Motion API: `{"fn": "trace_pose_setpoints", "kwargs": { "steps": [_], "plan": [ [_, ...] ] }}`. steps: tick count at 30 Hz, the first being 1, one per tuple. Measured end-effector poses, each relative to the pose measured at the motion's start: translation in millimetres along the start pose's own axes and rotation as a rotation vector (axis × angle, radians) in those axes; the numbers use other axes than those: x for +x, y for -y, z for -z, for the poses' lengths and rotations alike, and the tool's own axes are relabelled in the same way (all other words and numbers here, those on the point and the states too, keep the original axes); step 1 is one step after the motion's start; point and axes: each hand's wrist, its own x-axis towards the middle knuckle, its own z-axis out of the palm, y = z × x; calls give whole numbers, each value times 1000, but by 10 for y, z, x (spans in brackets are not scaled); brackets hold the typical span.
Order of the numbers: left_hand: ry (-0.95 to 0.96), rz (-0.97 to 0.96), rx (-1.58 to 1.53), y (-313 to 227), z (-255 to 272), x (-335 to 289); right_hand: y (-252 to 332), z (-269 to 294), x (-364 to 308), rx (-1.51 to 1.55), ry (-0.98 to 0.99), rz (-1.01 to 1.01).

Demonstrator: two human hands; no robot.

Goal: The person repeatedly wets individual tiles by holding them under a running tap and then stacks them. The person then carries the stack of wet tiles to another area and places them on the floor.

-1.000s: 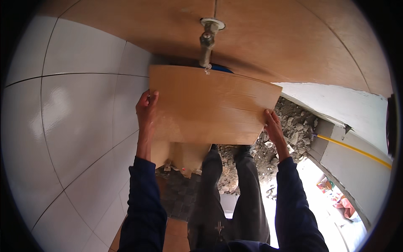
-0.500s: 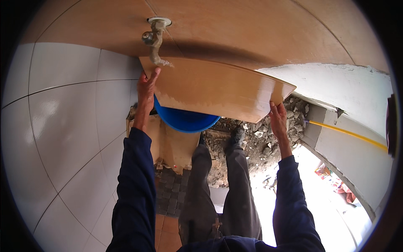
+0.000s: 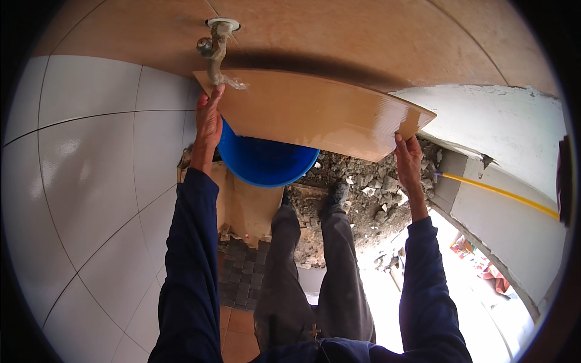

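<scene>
Large tan tile (image 3: 315, 112), glossy, held up flat in front of the far wall, its left corner just beside the tap (image 3: 213, 45) and its right corner out by the white plastered pier (image 3: 502, 124). Gripped at both short ends: left hand (image 3: 209, 121) clasped on the left edge, fingers reaching up along it toward the tap; right hand (image 3: 408, 154) clasped under the lower right corner, thumb on the near face. Tilted slightly, left end higher and farther, right end lower and nearer.

Behind the tile, same tan tiling (image 3: 339, 36) already covering the far wall. Metal tap mounted on a round white plate, spout smeared with grey mortar, pointing down to the tile's top left corner; touching or just apart, cannot tell.

Directly under the tile, a blue plastic basin (image 3: 263, 160), its upper part hidden by the tile, sitting near the left hand. Below and right of the basin, a patch of broken rubble (image 3: 363, 187) on the ground, with one dark shoe (image 3: 336, 193) set at its edge. Left of the rubble, a tan tile piece (image 3: 245, 209) leaning by the wall, and nearer still a strip of small dark paving blocks (image 3: 239, 272).

To the left, white glossy wall tiles (image 3: 91, 163) with thin dark joints. To the right, a thin yellow line (image 3: 502, 193) along the grey step beneath the pier. Dark blue sleeves (image 3: 190, 254) and grey trousers (image 3: 302, 266) filling the near middle.
</scene>
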Motion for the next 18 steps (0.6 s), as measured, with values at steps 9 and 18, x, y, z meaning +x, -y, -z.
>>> {"fn": "trace_pose_setpoints", "kwargs": {
  "steps": [9, 18],
  "plan": [
    [-76, -37, 38, -111, 257, -76, -31, -241, 154, 7, 2, -6],
    [-189, -159, 76, -545, 805, -172, -76, -905, 373, 11, 237, -16]
  ]
}}
